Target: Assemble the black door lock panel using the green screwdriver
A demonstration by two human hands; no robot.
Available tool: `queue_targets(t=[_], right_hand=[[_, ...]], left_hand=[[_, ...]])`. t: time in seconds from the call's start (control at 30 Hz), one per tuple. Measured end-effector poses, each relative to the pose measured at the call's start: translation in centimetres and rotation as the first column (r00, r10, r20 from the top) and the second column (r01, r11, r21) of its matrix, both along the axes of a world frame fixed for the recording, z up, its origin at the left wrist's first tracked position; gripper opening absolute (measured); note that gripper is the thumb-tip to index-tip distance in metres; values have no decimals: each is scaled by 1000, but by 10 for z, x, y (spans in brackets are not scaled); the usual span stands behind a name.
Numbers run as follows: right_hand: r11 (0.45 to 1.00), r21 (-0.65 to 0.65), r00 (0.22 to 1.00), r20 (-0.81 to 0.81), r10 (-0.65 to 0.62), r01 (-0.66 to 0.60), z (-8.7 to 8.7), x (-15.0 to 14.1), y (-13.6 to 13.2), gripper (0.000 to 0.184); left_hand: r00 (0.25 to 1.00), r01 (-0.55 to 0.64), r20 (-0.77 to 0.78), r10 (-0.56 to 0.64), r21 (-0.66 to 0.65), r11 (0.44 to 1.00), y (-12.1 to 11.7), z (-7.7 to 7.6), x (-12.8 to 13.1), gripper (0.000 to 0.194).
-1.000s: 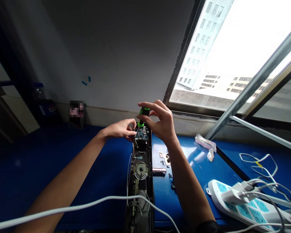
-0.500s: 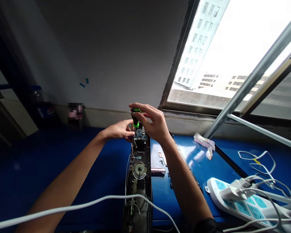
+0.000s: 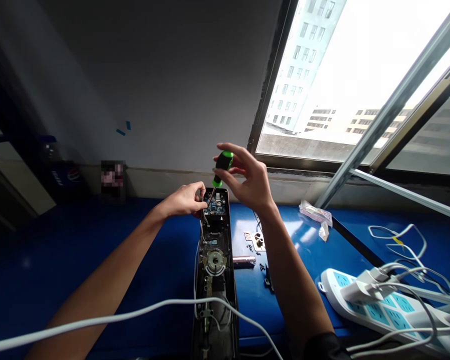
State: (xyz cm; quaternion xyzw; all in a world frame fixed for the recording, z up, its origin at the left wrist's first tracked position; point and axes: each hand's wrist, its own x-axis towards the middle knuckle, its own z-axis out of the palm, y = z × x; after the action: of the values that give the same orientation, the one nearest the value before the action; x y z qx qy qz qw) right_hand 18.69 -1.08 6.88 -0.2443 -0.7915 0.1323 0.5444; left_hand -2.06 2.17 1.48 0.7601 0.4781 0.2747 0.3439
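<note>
A long black open device housing (image 3: 214,280) lies on the blue table (image 3: 60,250), with a blue circuit board (image 3: 214,204) at its far end and a round metal part (image 3: 214,261) midway. My left hand (image 3: 185,199) pinches thin wires at the board's left edge. My right hand (image 3: 247,181) is raised above the far end, fingers closed round a short screwdriver with a green and black handle (image 3: 222,165); its tip is off the board.
A white cable (image 3: 97,320) crosses the housing near me. Small screws and a metal plate (image 3: 255,241) lie right of the housing, with a metal cylinder (image 3: 243,260). A white power strip (image 3: 378,310) with plugs and cables sits at right. A plastic bag (image 3: 315,215) lies below the window.
My right hand has lifted the screwdriver up and to the right, off the circuit board. My left hand stays pinched at the board's left edge.
</note>
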Motion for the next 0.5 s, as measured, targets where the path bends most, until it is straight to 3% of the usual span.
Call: queue_targets(t=[0.13, 0.23, 0.4, 0.5], right_hand=[[982, 66, 983, -54, -176, 179, 6, 18, 0, 45], [968, 73, 965, 86, -248, 242, 9, 36, 2, 38], [955, -172, 904, 397, -159, 244, 6, 56, 11, 30], [895, -238, 773, 614, -161, 376, 0, 58, 19, 30]], left_hand=[[992, -55, -107, 62, 67, 996, -5, 4, 4, 25], [986, -78, -143, 91, 94, 993, -5, 5, 4, 25], [977, -106, -170, 128, 133, 985, 0, 3, -1, 27], [976, -113, -170, 135, 131, 985, 3, 2, -2, 28]])
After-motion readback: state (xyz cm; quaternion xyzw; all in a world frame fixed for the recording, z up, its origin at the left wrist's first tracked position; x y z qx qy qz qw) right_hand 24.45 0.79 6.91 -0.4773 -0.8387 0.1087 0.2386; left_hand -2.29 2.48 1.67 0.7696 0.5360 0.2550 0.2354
